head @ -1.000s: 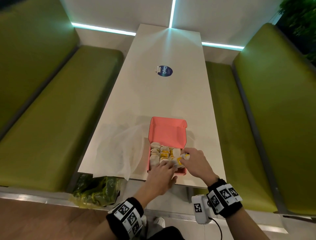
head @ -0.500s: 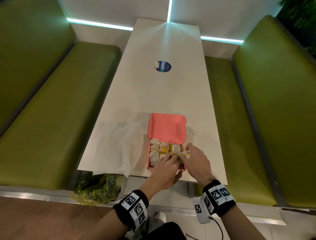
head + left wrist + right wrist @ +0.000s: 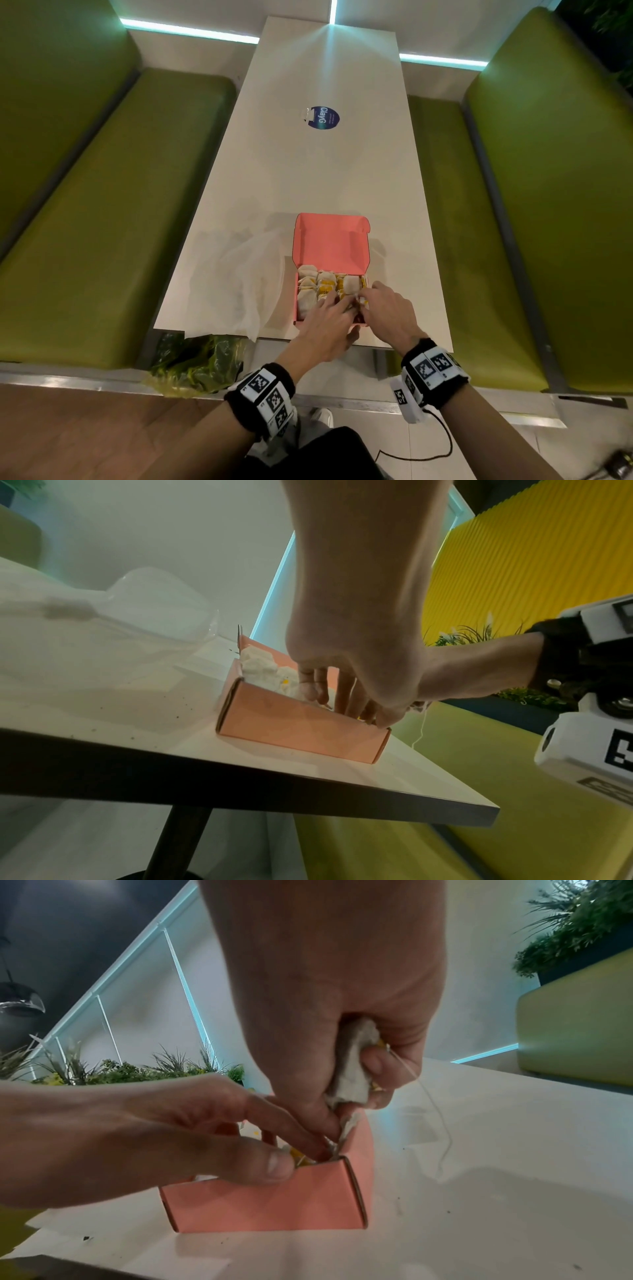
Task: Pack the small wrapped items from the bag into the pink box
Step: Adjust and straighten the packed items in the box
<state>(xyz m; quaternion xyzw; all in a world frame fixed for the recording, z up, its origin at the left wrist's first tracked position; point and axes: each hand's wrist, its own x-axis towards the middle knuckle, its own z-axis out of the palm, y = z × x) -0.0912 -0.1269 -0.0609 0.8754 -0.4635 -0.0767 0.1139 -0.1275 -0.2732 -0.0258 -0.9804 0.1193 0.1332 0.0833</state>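
We have the pink box (image 3: 330,240) at the counter's (image 3: 308,171) near edge almost full, our right hand (image 3: 385,311) pinching one more item (image 3: 354,1074) above its near right corner, left hand (image 3: 327,320) fingers straight, pressing packed ones down.

The pink box (image 3: 331,240) sits open on the tabletop (image 3: 308,171) at my 12 o'clock, near the close edge, its lid flap standing up at the far side. Inside, the small wrapped items (image 3: 320,286) lie packed in rows, pale paper with yellow patches, filling the box from its 9 o'clock wall across to the middle. In my right hand (image 3: 325,993) I grip one more wrapped item (image 3: 354,1069), white and crumpled, a thin string trailing from it, held above the box's near corner at 3 o'clock. The clear bag (image 3: 239,274) lies flattened and limp at the box's 9 o'clock, just beside it.
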